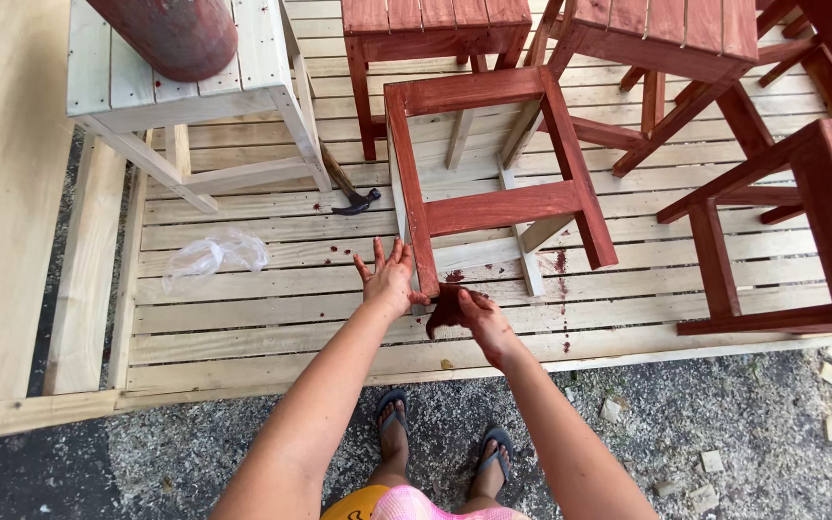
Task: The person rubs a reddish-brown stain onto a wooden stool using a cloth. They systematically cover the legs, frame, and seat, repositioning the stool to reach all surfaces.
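The stool frame [493, 173] lies tipped on its side on the slatted wooden deck [243, 318], mostly stained red, with several inner rails and one leg still bare pale wood; it is the landmark for everything else here. At its near corner leg the right hand [479, 323] has its fingers closed around a dark, stain-soaked rag [445, 310], pressed to the foot of that leg, while the left hand [387, 274] rests against the same leg with fingers spread wide and holding nothing, only steadying. To do this well, I judge the rag should run along the grain in long strokes, the bracing hand should keep to wood that is dry or yet unstained, and the frame should be turned so the pale rails face up. Stain has dripped onto the deck just right of the frame's near leg. Left of the frame stands an unpainted stool [185, 87] carrying a red cylinder, and a hammer [353, 200] lies between the two, near enough to catch a turning leg. Further left a crumpled clear plastic bag [214, 255] sits on the slats. Behind and to the right of the frame, finished red stools [435, 39] crowd close, leaving little room to swing it round without touching them.
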`<state>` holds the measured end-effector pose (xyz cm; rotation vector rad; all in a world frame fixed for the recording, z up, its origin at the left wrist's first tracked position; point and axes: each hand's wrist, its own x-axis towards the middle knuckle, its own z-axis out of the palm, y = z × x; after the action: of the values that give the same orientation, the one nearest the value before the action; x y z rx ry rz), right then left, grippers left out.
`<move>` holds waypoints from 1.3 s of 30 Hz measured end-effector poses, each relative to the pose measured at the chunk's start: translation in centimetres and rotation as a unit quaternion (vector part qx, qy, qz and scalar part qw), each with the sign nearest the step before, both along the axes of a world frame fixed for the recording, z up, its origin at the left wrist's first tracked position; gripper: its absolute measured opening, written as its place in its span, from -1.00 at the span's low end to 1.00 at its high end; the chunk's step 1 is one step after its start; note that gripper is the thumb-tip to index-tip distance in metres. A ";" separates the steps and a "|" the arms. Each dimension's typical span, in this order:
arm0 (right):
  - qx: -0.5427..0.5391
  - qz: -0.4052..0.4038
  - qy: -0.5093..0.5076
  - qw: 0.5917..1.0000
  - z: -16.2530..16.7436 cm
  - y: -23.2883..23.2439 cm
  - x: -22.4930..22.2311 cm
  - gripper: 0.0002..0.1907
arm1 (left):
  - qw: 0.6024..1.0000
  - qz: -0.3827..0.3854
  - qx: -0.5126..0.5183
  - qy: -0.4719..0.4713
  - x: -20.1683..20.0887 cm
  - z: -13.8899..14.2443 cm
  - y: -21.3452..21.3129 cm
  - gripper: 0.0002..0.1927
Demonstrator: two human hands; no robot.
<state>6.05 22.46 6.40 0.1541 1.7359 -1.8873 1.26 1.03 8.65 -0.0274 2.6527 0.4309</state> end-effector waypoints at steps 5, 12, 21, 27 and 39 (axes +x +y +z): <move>-0.006 0.002 0.042 0.999 4.9 2.3 0.1 -0.64 | 0.995 0.055 0.066 -0.049 0.5 -0.7 -1.1 0.38; 0.082 0.145 0.300 0.939 9.3 -1.1 -2.5 -0.50 | 0.949 0.212 0.233 0.011 -2.2 -1.2 -6.5 -0.03; 0.537 0.326 0.352 0.694 6.3 -11.4 -7.7 -0.14 | 0.712 0.326 0.622 -0.009 -4.2 -5.4 -11.7 -0.12; 0.589 0.320 0.264 0.694 6.2 -16.2 -8.9 0.25 | 0.836 0.321 0.445 -0.006 -2.8 -6.3 -12.0 -0.30; 0.519 0.204 0.386 0.735 -3.5 -11.2 -3.0 -0.43 | 0.795 0.334 0.507 0.011 -4.6 -6.9 -9.7 -0.45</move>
<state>3.09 11.30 2.93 -0.6468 2.8949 -0.4403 -3.30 -8.62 1.72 -0.6223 1.9992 2.0057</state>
